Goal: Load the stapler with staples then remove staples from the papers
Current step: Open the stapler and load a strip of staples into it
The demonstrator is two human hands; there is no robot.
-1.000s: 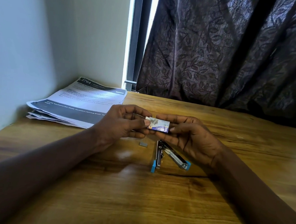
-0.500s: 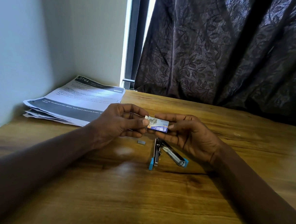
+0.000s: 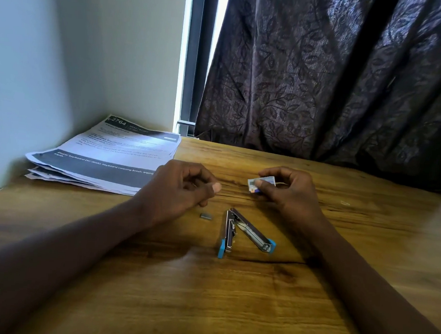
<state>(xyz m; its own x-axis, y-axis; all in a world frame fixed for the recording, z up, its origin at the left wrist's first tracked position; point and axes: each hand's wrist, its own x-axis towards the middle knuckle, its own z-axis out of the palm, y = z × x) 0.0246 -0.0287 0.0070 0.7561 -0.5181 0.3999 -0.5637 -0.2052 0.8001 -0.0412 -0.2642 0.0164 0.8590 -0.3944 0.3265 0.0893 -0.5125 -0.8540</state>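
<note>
Right hand [image 3: 290, 197] grips a small staple box [image 3: 262, 183], thumb on the near side and fingers curled over the far side; the box is raised a little off the wooden table [image 3: 230, 311] and tilted, with its printed face toward the camera; print too small to read. Left hand [image 3: 184, 187] hovers just over the table, well apart from the box; its fingers are curled in, with the thumb tip pressed to the forefinger; cannot tell if anything is pinched there, as the spot is hidden by the fingers. Stapler [image 3: 245, 232] lies on the table between and slightly nearer than the two hands, touched by neither; it is swung open in a V, hinge at the far end and both blue-tipped ends pointing toward the person; the metal staple channel on the right arm faces up; whether staples sit in it cannot be told. A short grey strip of staples [image 3: 206, 216] lies flat on the table just left of the stapler, apart from it and just below the left hand. Papers [image 3: 102, 156] sit in a loose fanned stack at the far left corner of the table, against the pale wall [image 3: 51, 63]; the top sheet has dark header bands and "2764" printed at the top; staples on them are not visible at this size. Dark leaf-patterned curtain [image 3: 337, 83] hangs behind the table on the right; a narrow bright strip of window [image 3: 218, 36] shows at its left edge. Both forearms are bare and reach in from the bottom corners.
</note>
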